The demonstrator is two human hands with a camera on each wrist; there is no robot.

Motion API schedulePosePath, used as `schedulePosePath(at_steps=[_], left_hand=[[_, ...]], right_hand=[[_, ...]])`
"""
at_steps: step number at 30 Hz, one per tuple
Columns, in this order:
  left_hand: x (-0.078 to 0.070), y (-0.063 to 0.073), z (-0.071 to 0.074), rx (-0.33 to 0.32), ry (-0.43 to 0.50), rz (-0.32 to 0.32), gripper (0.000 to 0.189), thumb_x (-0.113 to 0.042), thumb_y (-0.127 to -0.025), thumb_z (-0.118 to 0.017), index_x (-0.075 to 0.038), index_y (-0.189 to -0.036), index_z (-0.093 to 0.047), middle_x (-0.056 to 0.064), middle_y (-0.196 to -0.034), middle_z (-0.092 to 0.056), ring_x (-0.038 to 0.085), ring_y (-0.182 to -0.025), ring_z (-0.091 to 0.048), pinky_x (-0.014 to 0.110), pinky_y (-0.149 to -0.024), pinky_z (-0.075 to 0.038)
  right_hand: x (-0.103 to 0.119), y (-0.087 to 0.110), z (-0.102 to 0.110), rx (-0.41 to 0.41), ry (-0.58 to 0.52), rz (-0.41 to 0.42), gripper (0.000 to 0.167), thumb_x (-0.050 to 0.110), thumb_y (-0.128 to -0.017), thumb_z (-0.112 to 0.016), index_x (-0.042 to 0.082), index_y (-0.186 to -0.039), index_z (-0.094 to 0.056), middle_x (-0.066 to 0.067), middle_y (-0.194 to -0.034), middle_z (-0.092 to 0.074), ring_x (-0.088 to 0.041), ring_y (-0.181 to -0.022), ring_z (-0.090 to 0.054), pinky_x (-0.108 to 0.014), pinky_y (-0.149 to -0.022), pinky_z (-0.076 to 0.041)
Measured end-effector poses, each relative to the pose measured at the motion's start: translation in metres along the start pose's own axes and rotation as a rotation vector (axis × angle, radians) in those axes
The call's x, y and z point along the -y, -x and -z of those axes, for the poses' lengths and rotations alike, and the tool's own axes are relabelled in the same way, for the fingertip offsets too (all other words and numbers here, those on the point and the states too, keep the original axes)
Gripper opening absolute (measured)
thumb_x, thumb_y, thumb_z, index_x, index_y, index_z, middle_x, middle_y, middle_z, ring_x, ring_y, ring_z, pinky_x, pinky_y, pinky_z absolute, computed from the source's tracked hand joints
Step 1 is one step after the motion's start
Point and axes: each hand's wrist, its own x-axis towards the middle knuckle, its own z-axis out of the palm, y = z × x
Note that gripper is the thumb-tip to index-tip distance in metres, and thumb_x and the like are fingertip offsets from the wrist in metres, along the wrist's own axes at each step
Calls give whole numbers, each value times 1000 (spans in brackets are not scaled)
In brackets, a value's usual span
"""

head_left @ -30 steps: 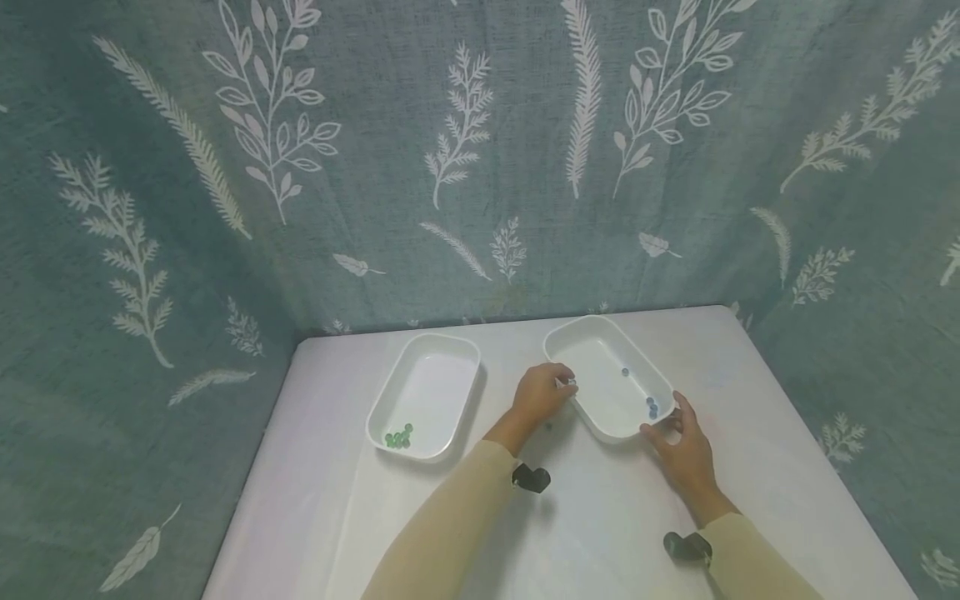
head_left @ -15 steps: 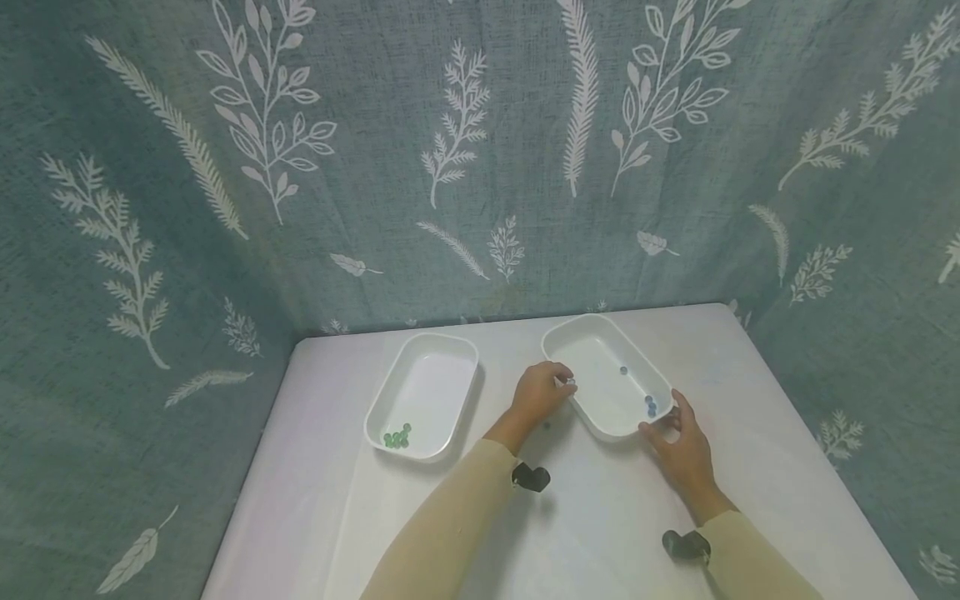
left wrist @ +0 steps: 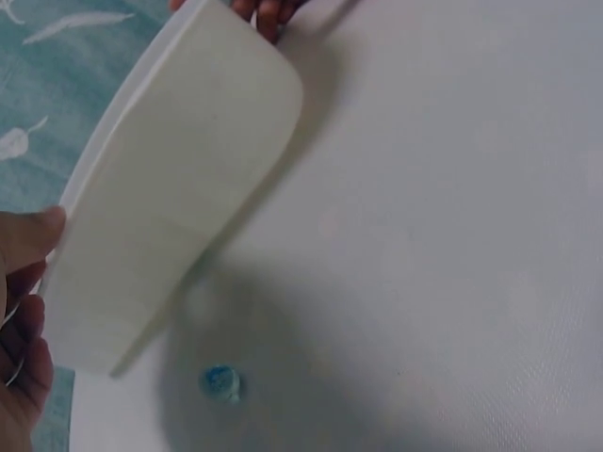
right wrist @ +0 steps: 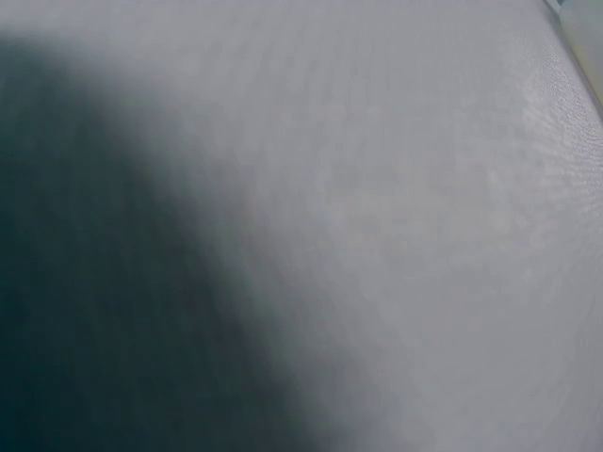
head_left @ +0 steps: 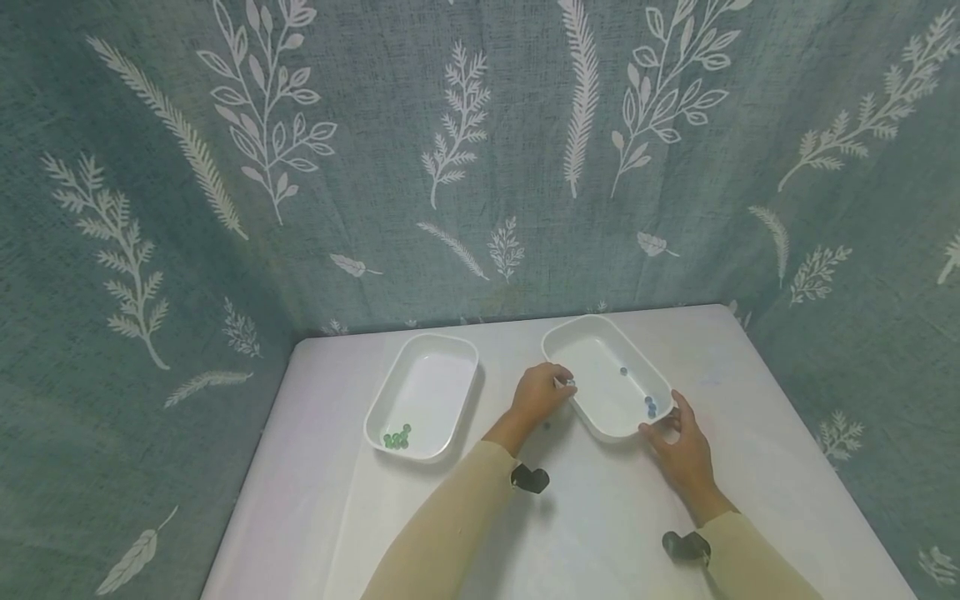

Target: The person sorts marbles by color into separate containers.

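A white rectangular tray [head_left: 600,383] stands at the back right, tilted, with its side showing in the left wrist view. My left hand [head_left: 538,392] grips its left rim, thumb toward the front; a small pale spot by the fingertips is too small to make out. At the near right corner my right hand [head_left: 686,450] holds the rim between thumb and fingers. Inside the tray, several blue marbles [head_left: 651,408] cluster at the right end, and one lone marble [head_left: 623,371] lies further back. The right wrist view shows mostly tabletop and a dark blur.
Another white tray [head_left: 442,400] stands to the left, with several green marbles [head_left: 397,438] in its near left corner. One loose bluish marble [left wrist: 222,383] lies on the white table [head_left: 600,525] below my left hand. A patterned green curtain [head_left: 510,167] encloses the back and sides.
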Motion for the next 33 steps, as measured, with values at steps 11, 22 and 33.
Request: schedulePosePath(at_steps=[11, 22, 33], left_hand=[[8, 4, 5, 41, 103, -5, 17, -24, -88, -73, -17, -103, -74, -10, -91, -64, 7, -77, -55, 22, -69, -48], [11, 3, 7, 40, 111, -22, 18, -24, -86, -75, -15, -102, -74, -10, -88, -64, 7, -75, -54, 23, -67, -47], [16, 12, 7, 42, 41, -70, 17, -26, -87, -74, -15, -100, -75, -11, -88, -66, 5, -73, -53, 20, -65, -46]], right_hand=[[-1, 2, -2, 24, -14, -25, 98, 53, -86, -69, 19, -157, -11, -26, -146, -39, -48, -134, -33, -69, -105, -22], [-1, 1, -2, 13, -10, -7, 97, 52, -87, -68, 19, -157, -11, -25, -145, -41, -47, -134, -34, -69, -104, -24], [-2, 0, 0, -3, 1, -6, 96, 50, -86, -69, 17, -157, -13, -26, -142, -45, -47, -131, -39, -67, -104, -27]])
